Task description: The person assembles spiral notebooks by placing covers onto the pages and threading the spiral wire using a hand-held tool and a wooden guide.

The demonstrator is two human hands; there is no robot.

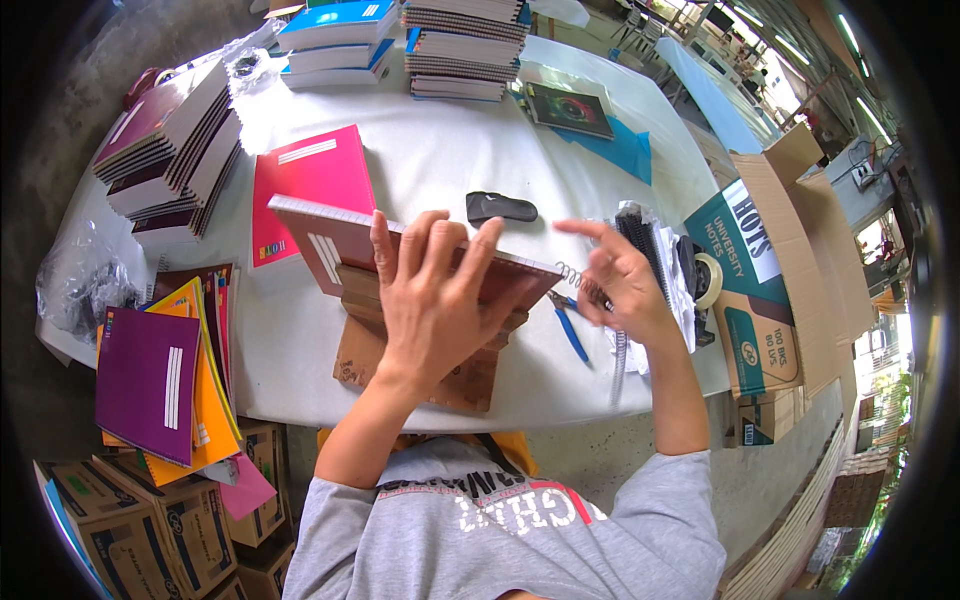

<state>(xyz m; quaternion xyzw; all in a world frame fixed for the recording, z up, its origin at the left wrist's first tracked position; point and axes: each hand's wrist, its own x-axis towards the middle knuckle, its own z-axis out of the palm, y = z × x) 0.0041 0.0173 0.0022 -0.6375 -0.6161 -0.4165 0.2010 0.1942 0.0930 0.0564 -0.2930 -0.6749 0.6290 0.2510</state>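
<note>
My left hand [432,295] lies flat with fingers spread on a dark red notebook [330,245], pressing it against a brown wooden stand [365,350] on the white table [440,170]. My right hand [612,280] pinches a metal spiral wire [578,280] at the notebook's right edge, index finger stretched out. A blue-handled plier [570,330] rests on the table just below the spiral.
A pink notebook [305,190] lies behind the stand, and a black oblong object [500,207] sits past it. Notebook stacks [170,150] line the left and far edge [465,50]. Spiral coils [640,240], tape roll [708,280] and open carton [760,280] stand right. Purple and orange covers [160,380] pile at left.
</note>
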